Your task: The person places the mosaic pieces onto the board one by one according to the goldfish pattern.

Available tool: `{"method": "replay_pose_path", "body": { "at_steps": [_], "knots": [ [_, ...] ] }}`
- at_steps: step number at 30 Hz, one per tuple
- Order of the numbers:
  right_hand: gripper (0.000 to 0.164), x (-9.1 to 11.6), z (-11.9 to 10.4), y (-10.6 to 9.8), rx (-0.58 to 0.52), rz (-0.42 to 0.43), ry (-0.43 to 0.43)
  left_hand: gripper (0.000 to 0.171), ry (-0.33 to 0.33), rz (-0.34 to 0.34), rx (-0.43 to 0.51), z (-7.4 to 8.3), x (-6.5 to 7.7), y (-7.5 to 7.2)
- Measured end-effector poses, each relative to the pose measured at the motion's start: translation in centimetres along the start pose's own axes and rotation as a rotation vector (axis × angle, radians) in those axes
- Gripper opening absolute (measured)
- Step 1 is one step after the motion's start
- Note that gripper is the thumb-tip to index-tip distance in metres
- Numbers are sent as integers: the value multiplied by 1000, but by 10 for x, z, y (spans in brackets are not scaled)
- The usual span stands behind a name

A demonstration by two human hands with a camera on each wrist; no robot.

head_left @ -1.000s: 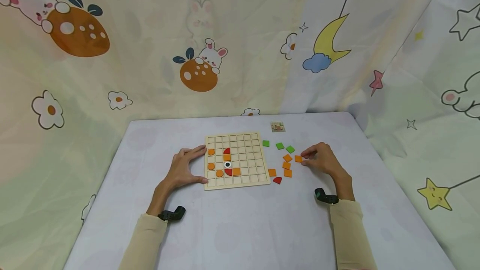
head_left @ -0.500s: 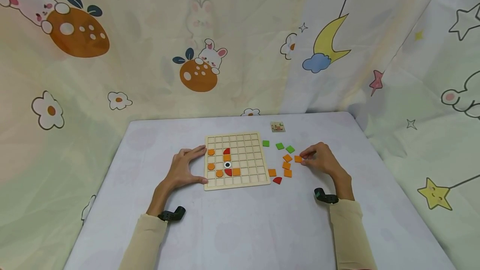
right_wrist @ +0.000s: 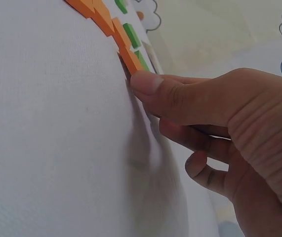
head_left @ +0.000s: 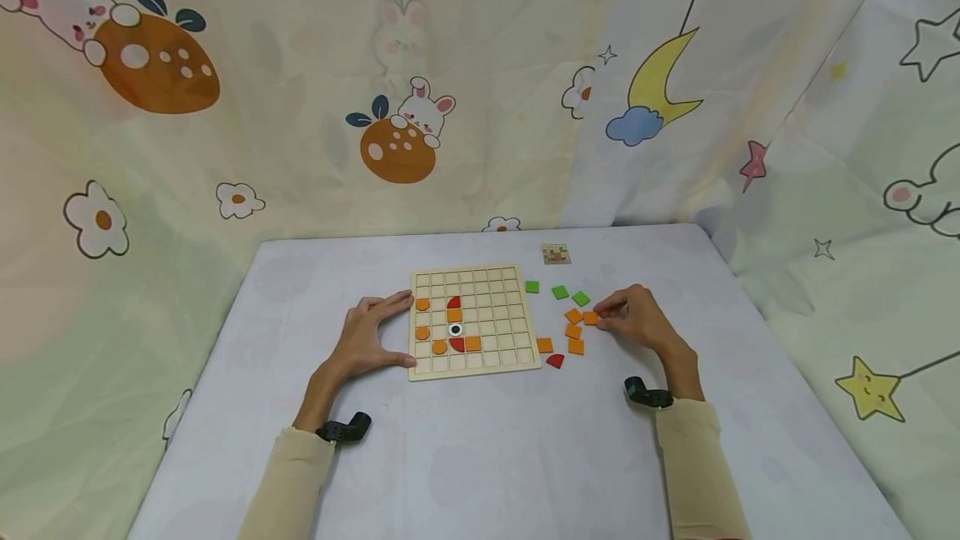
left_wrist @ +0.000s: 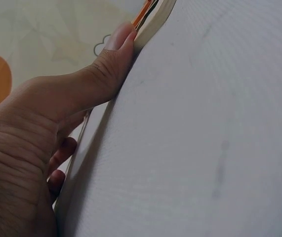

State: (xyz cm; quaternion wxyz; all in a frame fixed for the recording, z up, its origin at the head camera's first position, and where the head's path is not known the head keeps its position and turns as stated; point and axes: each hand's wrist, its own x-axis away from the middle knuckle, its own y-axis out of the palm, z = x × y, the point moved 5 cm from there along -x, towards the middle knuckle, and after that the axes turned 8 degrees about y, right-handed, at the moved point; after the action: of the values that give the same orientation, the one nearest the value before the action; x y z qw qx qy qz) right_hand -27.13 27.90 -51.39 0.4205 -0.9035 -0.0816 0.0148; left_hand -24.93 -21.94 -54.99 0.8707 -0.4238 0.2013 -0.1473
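My left hand [head_left: 366, 337] spreads its thumb and fingers along the left edge of a pale wooden grid board [head_left: 498, 319], touching it; in the left wrist view the thumb [left_wrist: 99, 76] presses by the board's edge. On the board lie orange discs [head_left: 422, 332], a black-and-white ring piece [head_left: 455, 329], red quarter-circles [head_left: 453, 302] and orange squares [head_left: 472, 343]. My right hand [head_left: 637, 319] pinches an orange square tile [head_left: 591, 318] between thumb and fingers, just right of other orange tiles [head_left: 575, 347]. The right wrist view shows its thumb on the tile [right_wrist: 132, 61].
Green square tiles [head_left: 559, 292] lie beyond the loose orange ones, and one loose red quarter-circle [head_left: 555, 361] sits nearer. A small patterned card [head_left: 556, 253] lies at the back of the white table [head_left: 480, 457]. A printed curtain [head_left: 300, 107] hangs behind.
My right hand has shifted slightly left with the orange tile, bringing it closer to the other orange tiles. My left hand stays at the board's edge.
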Motion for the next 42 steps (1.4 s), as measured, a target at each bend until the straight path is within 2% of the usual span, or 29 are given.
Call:
{"method": "replay_pose_path", "body": {
  "at_steps": [28, 42],
  "knots": [
    [19, -5, -21, 4, 9, 25, -95, 117, 0, -6, -20, -1, -2, -1],
    [20, -8, -37, 16, 0, -30, -110, 117, 1, 3, -9, 1, 0, -1]
  ]
}}
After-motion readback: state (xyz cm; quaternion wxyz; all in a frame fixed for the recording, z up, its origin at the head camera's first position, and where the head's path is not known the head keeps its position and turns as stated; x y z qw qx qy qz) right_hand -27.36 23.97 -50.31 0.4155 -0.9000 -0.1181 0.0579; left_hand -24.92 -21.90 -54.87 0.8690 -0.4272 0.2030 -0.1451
